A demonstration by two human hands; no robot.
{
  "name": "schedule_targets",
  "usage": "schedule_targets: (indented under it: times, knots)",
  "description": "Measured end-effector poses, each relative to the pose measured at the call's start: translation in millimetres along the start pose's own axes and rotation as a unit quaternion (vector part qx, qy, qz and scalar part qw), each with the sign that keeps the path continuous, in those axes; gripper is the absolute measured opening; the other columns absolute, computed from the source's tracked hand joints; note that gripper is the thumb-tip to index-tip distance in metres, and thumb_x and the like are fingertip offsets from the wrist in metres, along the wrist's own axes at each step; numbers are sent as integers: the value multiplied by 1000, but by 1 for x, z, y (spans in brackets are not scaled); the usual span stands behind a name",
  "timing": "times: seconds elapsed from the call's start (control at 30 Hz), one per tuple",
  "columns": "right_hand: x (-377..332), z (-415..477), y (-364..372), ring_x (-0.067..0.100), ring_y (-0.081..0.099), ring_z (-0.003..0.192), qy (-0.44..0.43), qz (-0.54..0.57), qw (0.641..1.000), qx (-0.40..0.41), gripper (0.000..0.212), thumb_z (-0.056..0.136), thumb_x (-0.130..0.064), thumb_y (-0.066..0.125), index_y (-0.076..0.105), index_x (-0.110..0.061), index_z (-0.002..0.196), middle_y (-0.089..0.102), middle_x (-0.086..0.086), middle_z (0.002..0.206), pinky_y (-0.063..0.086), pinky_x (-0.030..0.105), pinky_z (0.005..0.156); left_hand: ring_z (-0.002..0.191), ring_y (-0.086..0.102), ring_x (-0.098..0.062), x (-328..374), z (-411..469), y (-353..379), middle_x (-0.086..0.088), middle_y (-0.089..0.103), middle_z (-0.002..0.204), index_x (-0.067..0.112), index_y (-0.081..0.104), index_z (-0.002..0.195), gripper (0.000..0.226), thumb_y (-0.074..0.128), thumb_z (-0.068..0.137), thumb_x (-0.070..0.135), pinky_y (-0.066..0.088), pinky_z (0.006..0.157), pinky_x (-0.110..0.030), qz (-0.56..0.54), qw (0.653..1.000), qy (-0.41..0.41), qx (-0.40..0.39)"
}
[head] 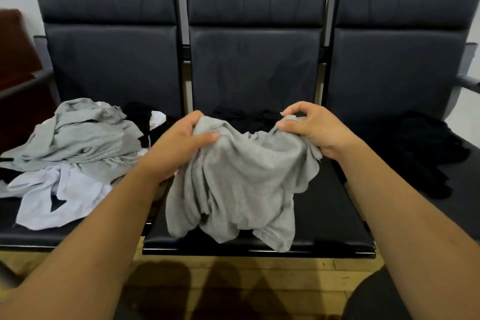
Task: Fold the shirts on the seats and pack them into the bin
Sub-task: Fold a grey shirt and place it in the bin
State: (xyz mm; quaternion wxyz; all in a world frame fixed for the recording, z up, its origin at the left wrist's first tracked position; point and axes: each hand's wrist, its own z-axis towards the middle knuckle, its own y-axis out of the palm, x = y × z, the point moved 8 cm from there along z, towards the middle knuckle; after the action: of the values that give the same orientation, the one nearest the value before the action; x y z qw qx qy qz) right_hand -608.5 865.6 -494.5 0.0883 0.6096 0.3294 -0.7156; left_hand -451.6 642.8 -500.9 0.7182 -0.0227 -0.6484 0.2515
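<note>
Black padded seats [255, 73] | crumpled grey shirt [241, 176] | left hand [179, 143] fingers clamped on it | right hand [309, 127] fingers pinching its edge

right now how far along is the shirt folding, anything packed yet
Done: nothing looks folded, and no bin is in view. In hand: the left hand and right hand grip a crumpled grey shirt above the middle seat. Left: the grey and white heap on the left seat, black garments on the right seat and behind the grey shirt.
</note>
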Motion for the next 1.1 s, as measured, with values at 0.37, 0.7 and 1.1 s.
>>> schedule_targets:
  times: [0.37,0.7,1.1]
  knots:
    - [-23,-18,64,20,63,82,-101,-69,979,-165,23,84,-28,80,69,-8,90,66,14,86,51,44,80,74,66,-4,6,-7,41,11,70,81,24,62,99,36,82,80,47,53,72,-28,182,973,-17,-144]
    - [-3,-17,0,12,60,77,-66,58,995,-39,25,85,-5,76,55,-17,78,61,-1,80,49,29,71,99,72,-18,-6,-1,4,-5,75,106,22,77,101,42,88,65,40,58,81,-26,-202,978,-19,-51]
    - [-130,-28,-2,19,67,87,-151,36,985,-78,6,92,-23,72,71,-18,93,72,1,91,52,36,83,80,67,-12,155,24,2,9,71,82,27,72,89,20,74,88,47,52,80,-35,119,989,78,-31]
